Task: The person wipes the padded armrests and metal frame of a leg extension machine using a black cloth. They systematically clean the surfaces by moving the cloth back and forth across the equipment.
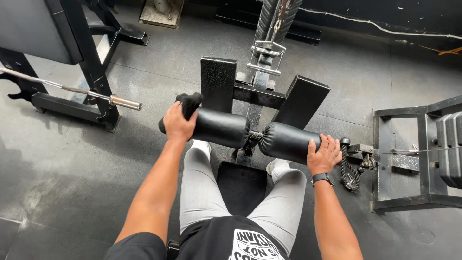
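Black cloth (188, 102) under left grip (178, 123), right grip (325, 155) flat on roller pad (288, 140).

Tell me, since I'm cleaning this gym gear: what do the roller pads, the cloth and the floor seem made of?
Roller pads: likely black vinyl or leather over foam, smooth and faintly shiny. Cloth under the left hand: dark, matte, soft fabric. Floor: probably rubber matting, speckled and scuffed.

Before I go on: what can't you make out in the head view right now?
- Left hand: its grip on the black cloth is hidden by the back of the hand.
- Right hand: palm contact with the right roller pad is hidden.
- Feet: hidden behind the left roller pad and the knees.
- Weight stack: cut off by the right edge.
- Barbell: runs off the left edge.
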